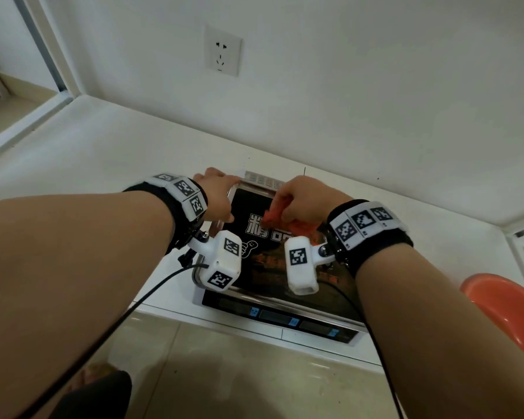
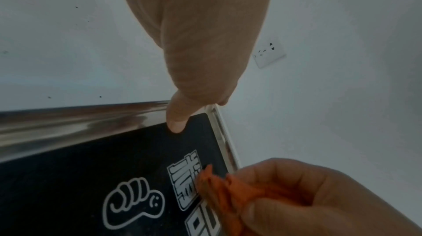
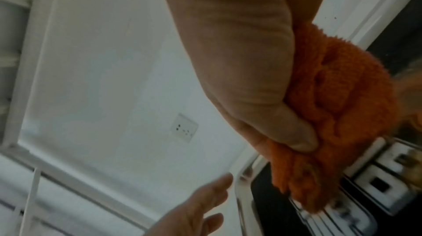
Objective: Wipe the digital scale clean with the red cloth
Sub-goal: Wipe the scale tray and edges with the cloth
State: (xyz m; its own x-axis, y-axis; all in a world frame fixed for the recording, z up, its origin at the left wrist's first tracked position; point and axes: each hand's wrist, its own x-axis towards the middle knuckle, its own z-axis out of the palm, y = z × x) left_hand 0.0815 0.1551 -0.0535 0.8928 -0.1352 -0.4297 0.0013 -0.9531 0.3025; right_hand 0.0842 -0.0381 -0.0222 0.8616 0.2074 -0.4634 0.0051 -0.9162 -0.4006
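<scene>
The digital scale (image 1: 273,317) sits at the front edge of a white counter, with a steel tray (image 1: 198,275) on top and a black printed sheet (image 1: 253,201) in it. My right hand (image 1: 303,201) grips the bunched red cloth (image 1: 274,219) and holds it down on the far part of the black sheet (image 2: 91,158). The right wrist view shows the thumb (image 3: 294,131) clamped on the cloth (image 3: 342,86). My left hand (image 1: 215,189) rests at the tray's far left rim (image 2: 68,119), its thumb (image 2: 175,122) on the sheet's corner. Its fingers (image 3: 214,191) lie straight beside the rim.
A wall socket (image 1: 223,49) is on the white wall behind the counter (image 1: 103,146). An orange-red round object (image 1: 502,309) sits at the right edge. Black cables run from both wrist cameras down over the beige tiled floor (image 1: 224,373). A white frame stands at the far left.
</scene>
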